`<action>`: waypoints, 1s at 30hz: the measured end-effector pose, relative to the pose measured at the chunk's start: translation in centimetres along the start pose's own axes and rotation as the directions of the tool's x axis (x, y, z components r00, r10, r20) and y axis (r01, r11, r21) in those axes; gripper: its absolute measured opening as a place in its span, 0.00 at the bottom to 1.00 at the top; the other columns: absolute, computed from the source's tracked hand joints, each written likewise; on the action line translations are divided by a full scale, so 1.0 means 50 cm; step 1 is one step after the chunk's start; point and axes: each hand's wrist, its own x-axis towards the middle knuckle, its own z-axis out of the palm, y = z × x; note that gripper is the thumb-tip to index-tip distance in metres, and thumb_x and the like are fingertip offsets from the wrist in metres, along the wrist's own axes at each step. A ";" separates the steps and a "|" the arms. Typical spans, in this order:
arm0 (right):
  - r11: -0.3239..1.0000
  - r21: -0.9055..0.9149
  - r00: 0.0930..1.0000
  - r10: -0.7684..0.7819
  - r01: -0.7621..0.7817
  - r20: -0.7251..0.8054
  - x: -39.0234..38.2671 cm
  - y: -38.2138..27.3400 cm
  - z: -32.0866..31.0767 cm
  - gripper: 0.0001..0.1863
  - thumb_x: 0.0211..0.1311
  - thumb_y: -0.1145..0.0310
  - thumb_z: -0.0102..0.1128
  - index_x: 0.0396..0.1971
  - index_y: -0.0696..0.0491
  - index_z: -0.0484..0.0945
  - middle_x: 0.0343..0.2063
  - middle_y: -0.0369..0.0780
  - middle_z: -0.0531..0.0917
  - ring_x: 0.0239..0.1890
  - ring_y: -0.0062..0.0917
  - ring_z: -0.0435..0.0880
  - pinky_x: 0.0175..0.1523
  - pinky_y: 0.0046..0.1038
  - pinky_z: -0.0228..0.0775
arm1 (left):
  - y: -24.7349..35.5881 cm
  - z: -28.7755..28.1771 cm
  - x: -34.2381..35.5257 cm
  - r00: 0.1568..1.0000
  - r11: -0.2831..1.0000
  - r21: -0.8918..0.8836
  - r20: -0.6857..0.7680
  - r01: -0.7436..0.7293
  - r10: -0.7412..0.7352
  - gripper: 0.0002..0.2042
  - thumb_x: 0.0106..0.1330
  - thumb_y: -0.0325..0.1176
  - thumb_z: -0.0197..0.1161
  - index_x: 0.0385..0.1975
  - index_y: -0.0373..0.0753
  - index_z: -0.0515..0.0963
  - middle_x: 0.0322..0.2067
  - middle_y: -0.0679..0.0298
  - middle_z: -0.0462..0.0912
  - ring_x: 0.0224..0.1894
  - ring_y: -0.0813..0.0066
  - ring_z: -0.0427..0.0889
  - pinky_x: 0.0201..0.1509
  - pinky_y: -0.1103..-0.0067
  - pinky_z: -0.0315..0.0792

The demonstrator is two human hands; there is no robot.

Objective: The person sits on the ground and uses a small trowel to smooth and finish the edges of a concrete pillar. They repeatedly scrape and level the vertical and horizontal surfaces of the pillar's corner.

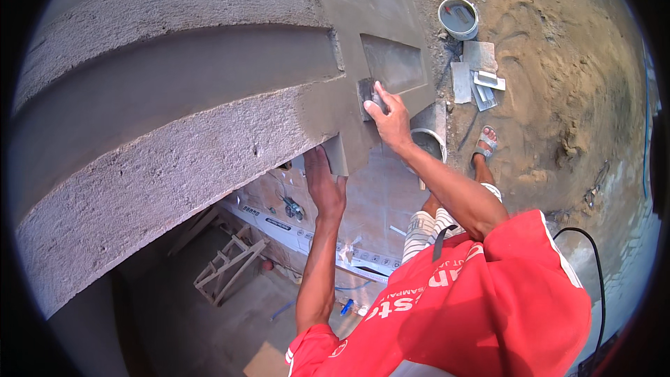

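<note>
My right hand grips a small dark block, its kind unclear, pressed flat on the wet grey plaster. Just beyond it is a recessed four-sided panel in the plaster. My left hand reaches up from below, fingers stretched out against the lower edge of the beam, beside a smooth grey corner piece; its fingertips are partly hidden. A long smooth groove runs leftward between two rough, pitted bands.
A bucket of grey liquid stands on sandy ground at the far right, near flat slabs and trowels. Another bucket is below my right forearm. Lower down are a wooden trestle and a power tool.
</note>
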 end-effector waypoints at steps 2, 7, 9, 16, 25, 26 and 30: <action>0.959 -0.110 0.964 -0.255 0.262 0.080 -0.081 -0.006 0.007 0.31 0.56 0.59 0.65 0.59 0.55 0.71 0.52 0.51 0.73 0.55 0.37 0.73 0.60 0.33 0.63 | -0.007 0.001 -0.004 1.000 1.000 0.010 -0.011 0.005 -0.004 0.36 0.50 0.20 0.67 0.62 0.24 0.60 0.64 0.35 0.57 0.67 0.35 0.54 0.70 0.56 0.51; 0.940 -0.132 0.949 -0.316 0.314 0.003 0.008 -0.041 0.033 0.31 0.56 0.57 0.64 0.59 0.53 0.72 0.51 0.52 0.73 0.55 0.41 0.73 0.59 0.35 0.65 | 0.002 -0.003 0.001 0.999 0.999 -0.015 -0.007 -0.034 0.034 0.36 0.51 0.21 0.67 0.62 0.24 0.60 0.63 0.35 0.58 0.67 0.35 0.54 0.70 0.57 0.51; 0.993 -0.055 0.995 -0.102 0.102 -0.010 0.035 -0.012 0.007 0.32 0.55 0.58 0.64 0.60 0.53 0.71 0.46 0.51 0.74 0.51 0.39 0.76 0.57 0.33 0.67 | 0.003 -0.003 0.003 0.999 0.999 -0.009 -0.016 -0.036 0.036 0.36 0.52 0.22 0.66 0.62 0.24 0.59 0.63 0.35 0.58 0.67 0.35 0.55 0.70 0.56 0.51; 0.912 -0.157 0.925 -0.380 0.378 0.019 -0.019 -0.030 0.031 0.31 0.56 0.59 0.63 0.60 0.53 0.71 0.46 0.51 0.74 0.51 0.42 0.75 0.58 0.35 0.65 | -0.007 0.003 -0.005 1.000 1.000 -0.013 -0.011 -0.023 0.023 0.37 0.52 0.24 0.67 0.63 0.24 0.59 0.64 0.36 0.58 0.67 0.35 0.55 0.70 0.56 0.50; 0.892 -0.219 0.917 -0.394 0.397 0.059 -0.081 0.000 0.012 0.32 0.58 0.57 0.61 0.61 0.55 0.69 0.48 0.51 0.74 0.51 0.39 0.76 0.57 0.33 0.66 | -0.003 0.001 -0.007 0.999 1.000 -0.018 -0.030 -0.013 0.013 0.37 0.52 0.24 0.67 0.63 0.25 0.59 0.64 0.36 0.58 0.67 0.36 0.54 0.70 0.57 0.50; 0.898 -0.202 0.919 -0.392 0.392 0.041 -0.052 -0.008 0.014 0.32 0.58 0.57 0.61 0.61 0.55 0.69 0.48 0.51 0.74 0.51 0.38 0.76 0.57 0.33 0.66 | -0.004 0.001 -0.005 1.000 1.000 -0.026 -0.011 0.001 -0.002 0.37 0.52 0.24 0.67 0.63 0.25 0.59 0.64 0.36 0.58 0.67 0.36 0.54 0.70 0.57 0.50; 0.995 -0.094 0.999 0.032 -0.033 -0.014 -0.018 0.050 -0.019 0.30 0.57 0.61 0.64 0.59 0.57 0.71 0.51 0.50 0.74 0.53 0.38 0.75 0.59 0.31 0.64 | -0.001 0.001 0.001 0.999 0.999 -0.030 0.001 0.045 -0.045 0.37 0.51 0.24 0.67 0.63 0.25 0.59 0.64 0.36 0.58 0.67 0.37 0.55 0.70 0.58 0.51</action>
